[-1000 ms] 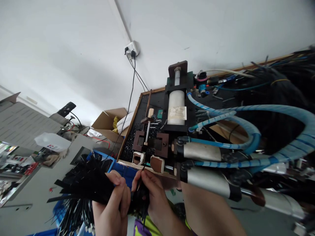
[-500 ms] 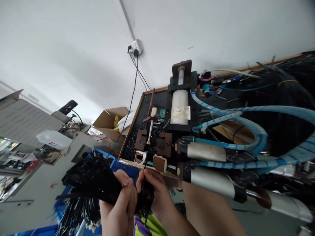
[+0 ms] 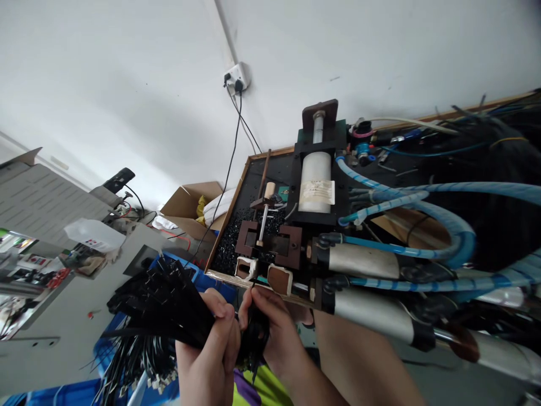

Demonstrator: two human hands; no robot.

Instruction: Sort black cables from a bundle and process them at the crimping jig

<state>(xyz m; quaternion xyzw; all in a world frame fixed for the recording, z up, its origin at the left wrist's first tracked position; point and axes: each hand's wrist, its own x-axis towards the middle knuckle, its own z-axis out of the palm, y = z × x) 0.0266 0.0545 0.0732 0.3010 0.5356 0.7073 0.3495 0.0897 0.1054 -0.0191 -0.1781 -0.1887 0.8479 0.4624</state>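
A thick bundle of black cables [image 3: 160, 304] fans out to the left from my left hand [image 3: 215, 344], whose fingers are wrapped round it. Close beside it, my right hand [image 3: 274, 327] is closed, with thumb and fingertip pinched on a thin black cable just below the machine's front jaws. More black cable [image 3: 256, 335] curls between my two palms. Those front jaws are two brown pads with white edging, a left pad [image 3: 245, 269] and a right pad [image 3: 279, 279]. Behind them sits a brown clamp block [image 3: 288, 248] with a metal rod [image 3: 262, 223]. My fingers hide the pinched cable's lower part.
Silver air cylinders [image 3: 366, 262] and blue-wrapped hoses [image 3: 443, 225] fill the right side. Black scraps [image 3: 228, 242] lie in the wood-edged tray. At left are a blue bin [image 3: 103, 349], wires with white connectors [image 3: 147, 369], a cardboard box [image 3: 181, 203] and a plastic jug [image 3: 93, 234].
The view has shifted slightly, so the machine appears a little further right. Both hands keep their grips and stay in nearly the same place before the jaws.
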